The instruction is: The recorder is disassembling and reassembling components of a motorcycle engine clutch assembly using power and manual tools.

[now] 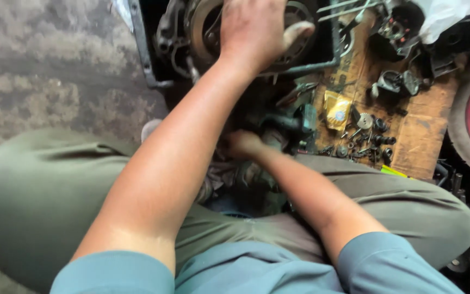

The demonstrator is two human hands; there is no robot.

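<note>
My left hand (254, 30) lay spread flat over the round engine part (208, 27). My right hand (243, 144) reached low among dark parts; its grip I couldn't tell. Small bolts (368, 139) lay on a wooden board (420, 130) right of it.

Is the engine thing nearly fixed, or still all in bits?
Still in bits. Done: screws and small parts lie loose on the wooden board. In hand: the left hand rests on the round engine part; the right hand reaches low. Left: fitting those parts back.
</note>
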